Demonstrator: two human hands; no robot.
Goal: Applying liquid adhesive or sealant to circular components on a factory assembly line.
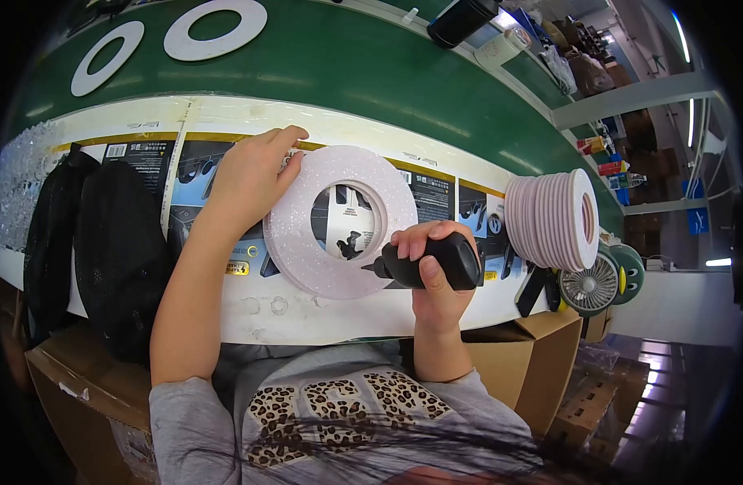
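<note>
A thick pale-pink glittery ring (295,230), seemingly more than one layer, lies flat on the printed sheets in front of me. My left hand (258,174) is at its upper left edge, fingers stretched out and thumb apart from them, the thumb touching or very near the rim. My right hand (439,279) is wrapped round a black squeeze bottle (456,257) with a narrow tip. That tip points left, at the ring's lower right face; whether it touches cannot be made out. Through the ring's hole the printed sheet shows.
A stack of pink rings (541,220) lies on its side at the right, beside a small fan (590,283). Two white rings (214,52) lie on the green table (347,65). Black cloth (121,250) is at the left. Cardboard boxes (501,364) stand below the table edge.
</note>
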